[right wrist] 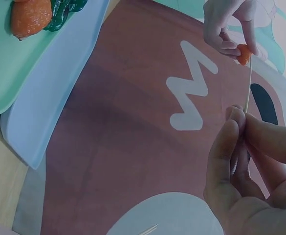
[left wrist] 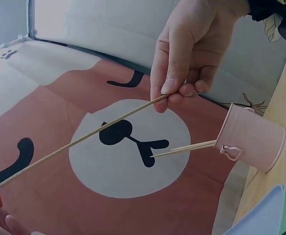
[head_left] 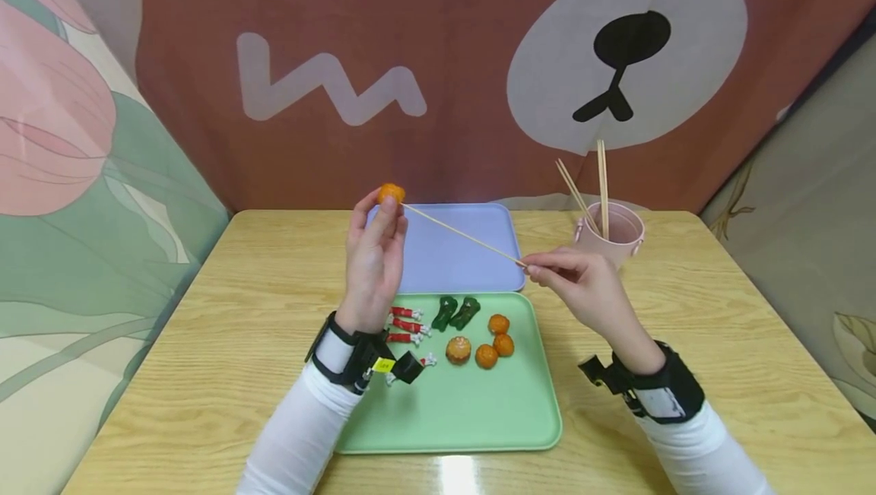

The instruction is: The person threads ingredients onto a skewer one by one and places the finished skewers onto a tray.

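Observation:
My left hand is raised over the blue tray's left side and pinches a small glossy orange ball between thumb and fingers. A thin wooden skewer slants from that ball down to my right hand, whose thumb and fingertips pinch its other end. In the right wrist view, the skewer's far tip meets the orange ball; whether it has pierced it I cannot tell. The left wrist view shows the skewer running straight between both hands, with the ball only partly in frame.
A green tray carries several orange balls, a brown round piece, two green bone shapes and several red-and-white pieces. Behind it lies a blue tray. A pink bucket with skewers stands at the right.

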Motion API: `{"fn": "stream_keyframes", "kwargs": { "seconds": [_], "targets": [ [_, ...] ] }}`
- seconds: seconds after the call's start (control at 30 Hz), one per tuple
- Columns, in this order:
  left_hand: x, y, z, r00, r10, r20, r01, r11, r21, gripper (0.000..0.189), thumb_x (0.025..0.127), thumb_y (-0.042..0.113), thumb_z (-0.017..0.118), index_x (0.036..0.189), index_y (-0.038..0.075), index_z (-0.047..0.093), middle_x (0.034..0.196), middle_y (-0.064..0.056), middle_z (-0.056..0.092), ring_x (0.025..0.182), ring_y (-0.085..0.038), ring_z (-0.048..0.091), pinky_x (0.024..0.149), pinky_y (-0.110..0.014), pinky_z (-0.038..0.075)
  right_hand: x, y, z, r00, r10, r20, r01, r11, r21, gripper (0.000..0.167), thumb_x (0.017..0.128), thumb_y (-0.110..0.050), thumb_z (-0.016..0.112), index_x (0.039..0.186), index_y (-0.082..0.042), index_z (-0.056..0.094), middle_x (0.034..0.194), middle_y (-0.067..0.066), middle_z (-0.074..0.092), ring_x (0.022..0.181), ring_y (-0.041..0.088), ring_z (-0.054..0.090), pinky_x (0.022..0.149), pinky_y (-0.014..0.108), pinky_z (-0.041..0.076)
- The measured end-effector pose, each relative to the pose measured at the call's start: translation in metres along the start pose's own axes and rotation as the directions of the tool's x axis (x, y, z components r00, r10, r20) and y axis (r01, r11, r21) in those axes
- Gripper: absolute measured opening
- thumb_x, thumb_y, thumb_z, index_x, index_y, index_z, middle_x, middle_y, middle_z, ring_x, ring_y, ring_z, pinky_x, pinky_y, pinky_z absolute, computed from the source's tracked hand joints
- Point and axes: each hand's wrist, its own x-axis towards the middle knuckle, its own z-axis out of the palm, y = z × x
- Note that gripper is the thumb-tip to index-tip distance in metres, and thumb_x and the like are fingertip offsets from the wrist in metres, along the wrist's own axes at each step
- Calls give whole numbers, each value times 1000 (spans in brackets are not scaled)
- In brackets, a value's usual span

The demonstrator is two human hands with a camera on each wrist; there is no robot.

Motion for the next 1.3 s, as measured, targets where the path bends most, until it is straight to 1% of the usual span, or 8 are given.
{"fn": "stream_keyframes", "kwargs": {
  "seconds": [0.17, 0.37, 0.57, 0.63, 0.8, 0.93, 1.13, 1.3],
  "targets": [
    [0, -2, 0, 1000, 21, -3, -21, 999, 26, 14, 89, 3, 63, 100, 11, 60, 108, -7, 58, 95, -18, 55, 83, -22, 48, -1, 1, 1, 1000, 6, -5, -6, 1000, -11, 19, 85, -9, 69, 103, -5, 73, 94, 10, 72, 75, 3, 62, 64, 16, 52],
    [1, -5, -1, 994, 109, -21, -105, 986, 128, 15, 86, -1, 65, 96, 11, 63, 105, -7, 60, 92, -17, 60, 80, -23, 48, -1, 0, 2, 1000, 2, -19, -2, 999, -43, 17, 85, -7, 69, 101, -5, 74, 91, 9, 72, 72, 9, 64, 60, 16, 51],
    [3, -6, -2, 986, 161, -38, -151, 972, 182, 18, 83, -1, 69, 94, 10, 61, 99, -7, 63, 88, -16, 61, 74, -22, 48, -2, -1, 5, 996, -61, -68, 55, 995, -80, 15, 82, -2, 71, 96, -5, 75, 83, 7, 72, 65, 11, 61, 53, 16, 47],
    [3, -7, -2, 985, 169, -41, -158, 968, 198, 19, 82, -2, 70, 93, 10, 60, 98, -7, 64, 88, -17, 61, 73, -22, 47, -3, -2, 7, 993, -85, -83, 77, 993, -94, 16, 81, 0, 72, 95, -5, 75, 82, 6, 71, 65, 10, 61, 55, 15, 48],
    [4, -7, -3, 984, 173, -48, -157, 960, 232, 21, 81, -1, 71, 94, 10, 59, 100, -8, 66, 91, -18, 60, 72, -22, 48, -5, -4, 9, 984, -138, -110, 120, 980, -158, 17, 79, 3, 72, 94, -5, 75, 82, 6, 72, 70, 7, 65, 64, 15, 53],
    [4, -7, -4, 986, 162, -49, -146, 959, 243, 22, 80, 1, 72, 96, 9, 59, 104, -10, 65, 93, -19, 60, 74, -22, 49, -6, -5, 10, 980, -164, -115, 141, 972, -187, 15, 79, 0, 73, 94, -4, 75, 79, 7, 71, 69, 9, 65, 64, 16, 53],
    [5, -7, -5, 989, 142, -42, -129, 964, 231, 18, 83, 1, 70, 97, 9, 61, 104, -9, 64, 92, -17, 61, 75, -22, 49, -7, -6, 11, 979, -168, -114, 143, 970, -196, 15, 79, -1, 73, 93, -4, 75, 78, 8, 71, 68, 9, 65, 63, 17, 54],
    [4, -6, -7, 993, 113, -40, -101, 968, 230, 14, 86, 4, 67, 98, 9, 62, 108, -8, 62, 92, -17, 61, 77, -22, 49, -7, -7, 11, 981, -160, -113, 137, 973, -188, 14, 80, -2, 73, 93, -4, 75, 76, 8, 70, 67, 10, 65, 62, 14, 52]
  ]
}}
